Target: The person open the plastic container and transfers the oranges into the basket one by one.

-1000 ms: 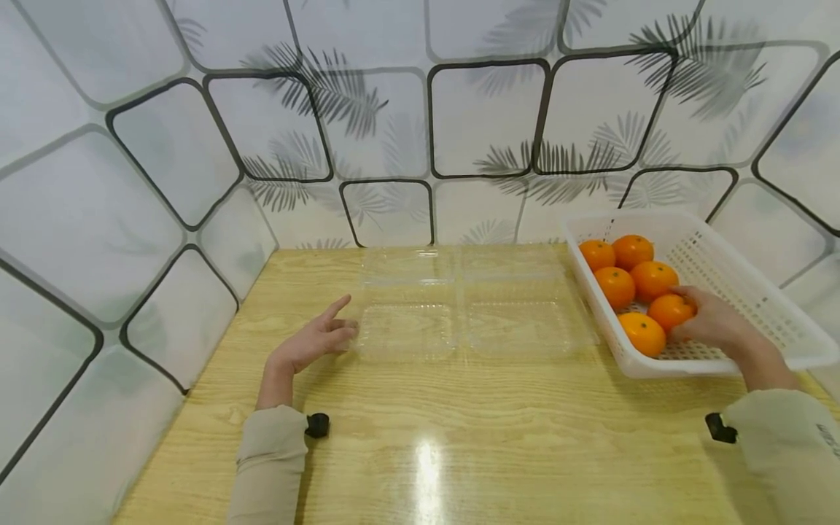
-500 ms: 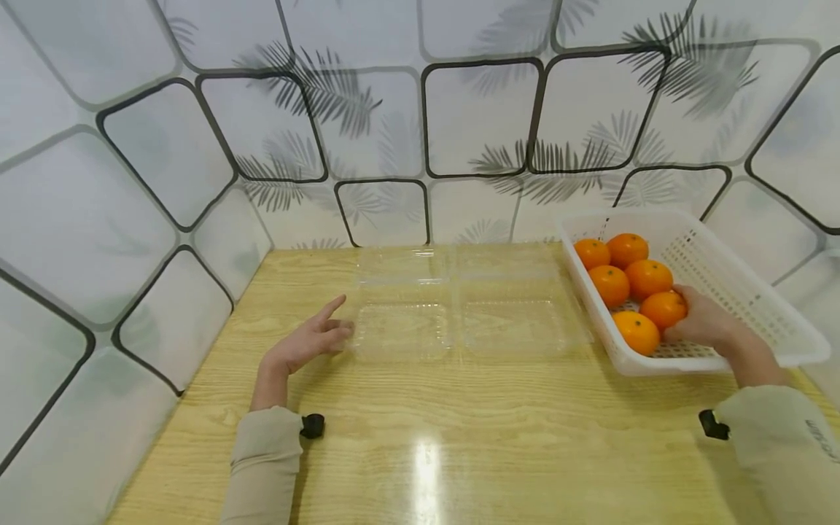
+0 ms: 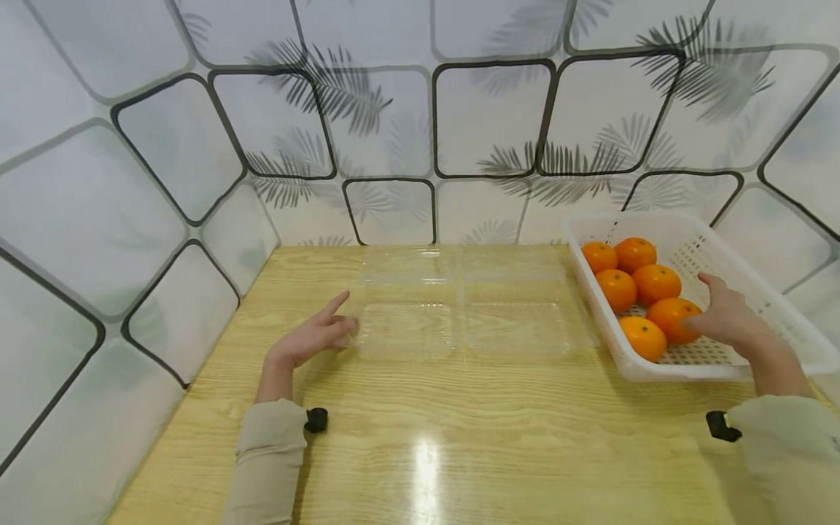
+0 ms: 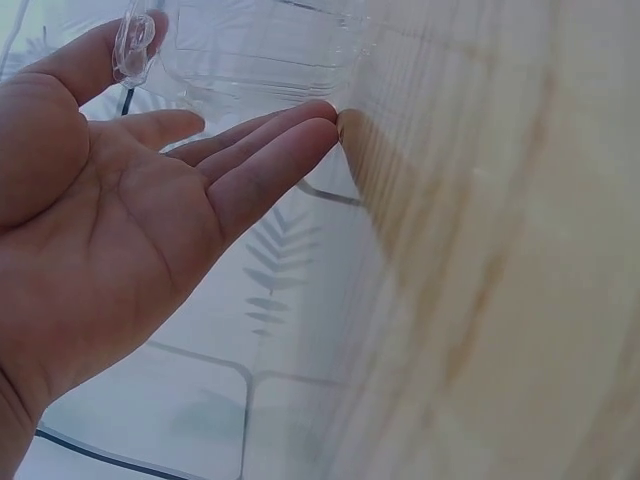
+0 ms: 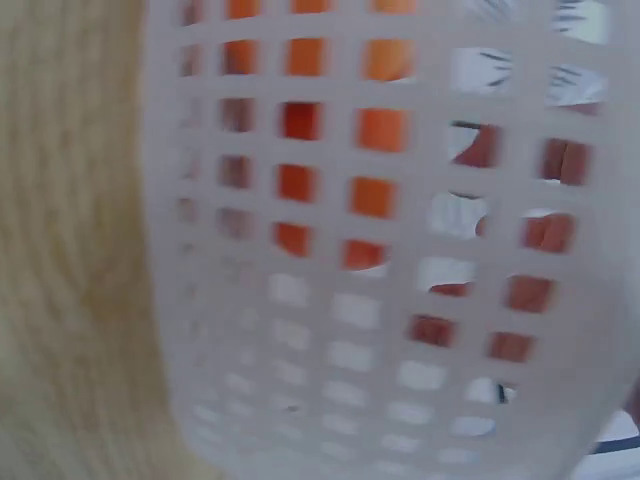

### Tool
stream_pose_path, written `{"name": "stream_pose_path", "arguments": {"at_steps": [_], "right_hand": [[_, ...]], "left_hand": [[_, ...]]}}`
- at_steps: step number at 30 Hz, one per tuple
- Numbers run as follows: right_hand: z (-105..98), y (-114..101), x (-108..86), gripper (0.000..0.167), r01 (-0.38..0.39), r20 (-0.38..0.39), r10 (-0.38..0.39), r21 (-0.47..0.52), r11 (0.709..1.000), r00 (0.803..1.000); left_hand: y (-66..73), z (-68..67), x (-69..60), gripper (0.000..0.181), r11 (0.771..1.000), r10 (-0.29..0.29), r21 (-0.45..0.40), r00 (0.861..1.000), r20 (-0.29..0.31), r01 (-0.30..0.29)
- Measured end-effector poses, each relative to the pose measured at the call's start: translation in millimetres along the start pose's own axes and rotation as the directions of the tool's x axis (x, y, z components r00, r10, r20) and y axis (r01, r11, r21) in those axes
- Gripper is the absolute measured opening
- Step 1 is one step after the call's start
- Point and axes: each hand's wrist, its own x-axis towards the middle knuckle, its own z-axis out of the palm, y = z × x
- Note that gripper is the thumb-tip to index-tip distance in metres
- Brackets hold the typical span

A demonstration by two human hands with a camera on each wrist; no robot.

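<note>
Several oranges lie in the left part of a white perforated basket. My right hand is inside the basket, its thumb spread away from the fingers; the fingertips are at the right side of the nearer middle orange. Whether they touch it I cannot tell. My left hand lies beside the left clear plastic box, fingers extended toward its left edge. In the left wrist view, the left hand has a clear rim tab overlapping one fingertip. The basket wall mostly hides the right hand in the right wrist view.
A second clear box stands right of the first, close to the basket; both have their lids raised at the back. The wooden table meets a patterned wall covering behind and at the left.
Earlier my right hand gripped the nearer middle orange. It has let go and drawn back right, and that orange sits slightly nearer me. The left hand stays in place.
</note>
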Motion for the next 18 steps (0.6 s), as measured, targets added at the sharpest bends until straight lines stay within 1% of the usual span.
{"name": "stream_pose_path", "arguments": {"at_steps": [1,4,5,8,10,13,15,18], "right_hand": [[-2,-3,-1.9,0.098,0.003,-0.017,-0.003,0.015,1.000,1.000],[-2,-16,-11.4,0.090,0.030,-0.101,-0.023,0.067,0.997,0.995],[0,-22,-15.4,0.088,0.041,-0.130,-0.030,0.083,0.996,0.991],[9,-44,-27.2,0.085,0.083,-0.210,-0.062,0.090,0.993,0.976],[16,-62,-33.9,0.084,0.111,-0.235,-0.086,0.095,0.989,0.968],[28,-87,-41.9,0.082,0.186,-0.264,-0.152,0.111,0.976,0.952],[37,-103,-46.5,0.081,0.254,-0.294,-0.207,0.134,0.958,0.933],[53,-123,-52.6,0.079,0.344,-0.325,-0.286,0.135,0.929,0.901]], "left_hand": [[0.5,0.0,-0.2,0.076,1.000,-0.001,0.004,1.000,-0.003,0.001],[2.6,0.7,0.8,0.076,1.000,-0.006,0.019,1.000,-0.005,0.006],[3.7,1.4,1.2,0.076,1.000,-0.007,0.024,1.000,-0.003,0.008],[8.5,3.6,2.8,0.076,0.999,-0.017,0.048,1.000,-0.002,0.017],[14.5,3.3,3.1,0.078,0.996,-0.018,0.084,1.000,-0.009,0.019],[26.3,2.9,3.5,0.082,0.988,-0.002,0.152,0.999,-0.051,0.009],[37.3,4.3,3.7,0.084,0.976,0.029,0.218,0.996,-0.086,-0.010],[55.0,10.8,4.4,0.083,0.940,0.099,0.339,0.986,-0.132,-0.049]]}}
